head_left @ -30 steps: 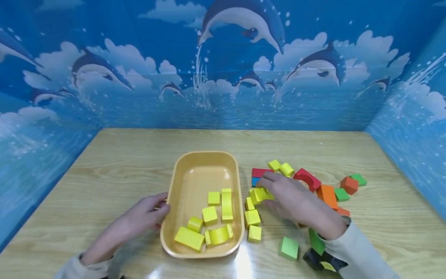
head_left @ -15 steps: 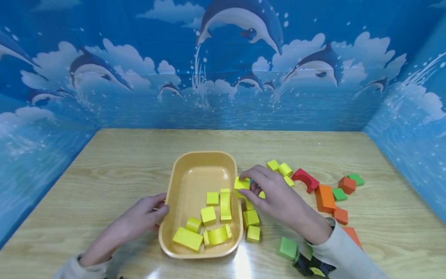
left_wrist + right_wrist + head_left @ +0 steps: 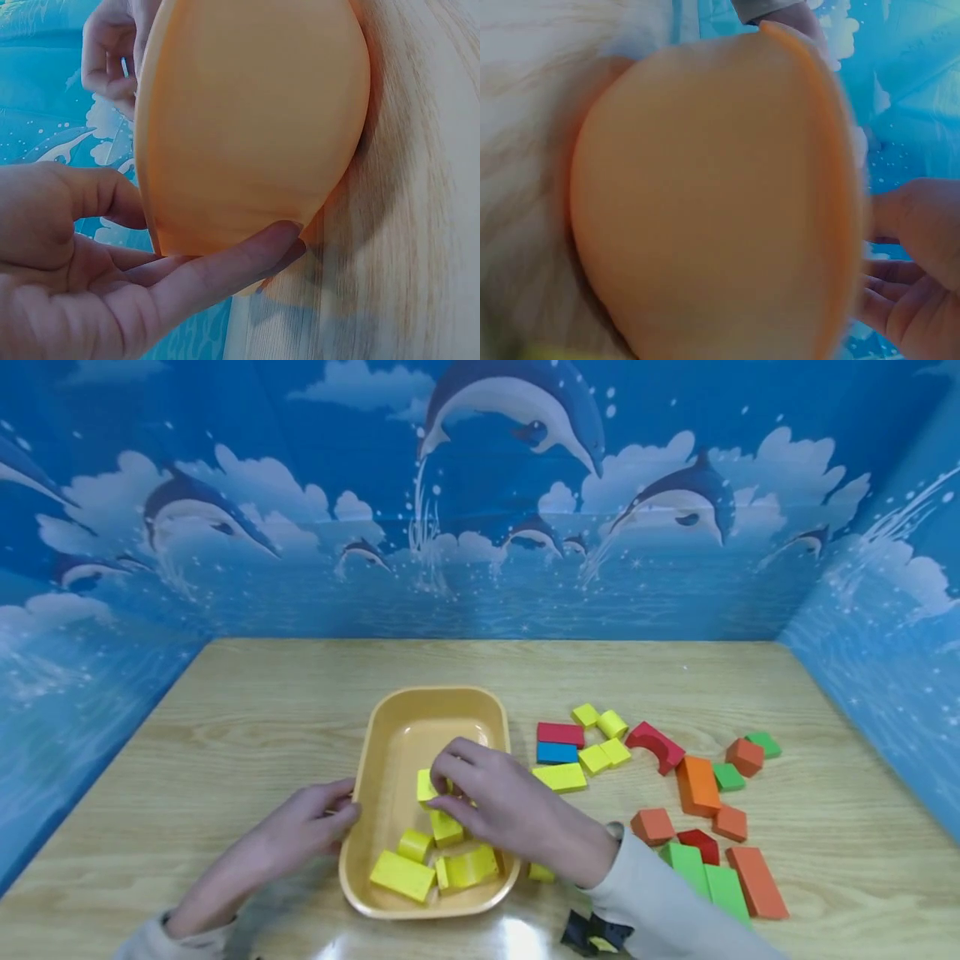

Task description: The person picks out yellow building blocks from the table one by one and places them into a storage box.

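A tan plastic tray stands on the table, with several yellow blocks in its near half. My left hand holds its left side, thumb at the rim and fingers along the outer wall, as the left wrist view shows. Over the tray, my right hand pinches a yellow block between thumb and fingers. Below that lie a yellow cylinder, a yellow rectangular block and a yellow arch block. The right hand covers other blocks. In the right wrist view the tray wall hides the held block.
Right of the tray lie a long yellow block, smaller yellow ones, a blue block and a red arch. Orange and green blocks lie farther right, some behind the right sleeve. A dolphin-printed backdrop encloses the table.
My right hand has picked a yellow block from the table and carried it left over the rim into the tray. My left hand has stayed at the tray's left side.
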Motion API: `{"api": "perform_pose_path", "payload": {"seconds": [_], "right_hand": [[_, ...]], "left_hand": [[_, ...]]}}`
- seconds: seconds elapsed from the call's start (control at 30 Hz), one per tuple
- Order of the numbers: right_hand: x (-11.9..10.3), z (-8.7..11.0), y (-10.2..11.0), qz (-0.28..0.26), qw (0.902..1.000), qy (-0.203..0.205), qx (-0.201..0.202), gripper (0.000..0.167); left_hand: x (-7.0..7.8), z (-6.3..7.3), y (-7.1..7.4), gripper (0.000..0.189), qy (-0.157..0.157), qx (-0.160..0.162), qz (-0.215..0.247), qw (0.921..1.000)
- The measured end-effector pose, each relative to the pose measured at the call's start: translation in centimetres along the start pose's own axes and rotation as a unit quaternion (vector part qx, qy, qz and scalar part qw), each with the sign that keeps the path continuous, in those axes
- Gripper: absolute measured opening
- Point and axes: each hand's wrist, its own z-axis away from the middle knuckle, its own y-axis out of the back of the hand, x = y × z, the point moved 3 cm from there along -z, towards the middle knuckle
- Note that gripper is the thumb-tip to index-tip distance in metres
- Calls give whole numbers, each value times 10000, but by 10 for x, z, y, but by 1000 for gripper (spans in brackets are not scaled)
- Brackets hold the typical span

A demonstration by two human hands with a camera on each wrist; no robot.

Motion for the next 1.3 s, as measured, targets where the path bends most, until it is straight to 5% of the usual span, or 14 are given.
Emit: {"api": "perform_pose_path", "payload": {"seconds": [0.33,0.67,0.9,1.13,1.3], "right_hand": [[-1,-10,-36,84,9989,-139,-444,9],[0,-9,-39,438,9937,-482,-914,5],[9,4,-20,412,9986,-244,-239,7],[28,41,17,591,9944,-775,407,14],[33,64,33,944,9868,-1315,31,15]], "left_hand": [[1,0,0,43,-128,-133,157,9997],[1,-1,-1,44,-173,-175,211,9995],[3,-2,-1,44,31,-179,204,9996],[4,-1,-1,43,41,-270,214,9994],[3,-1,-2,42,88,-425,326,9985]]}}
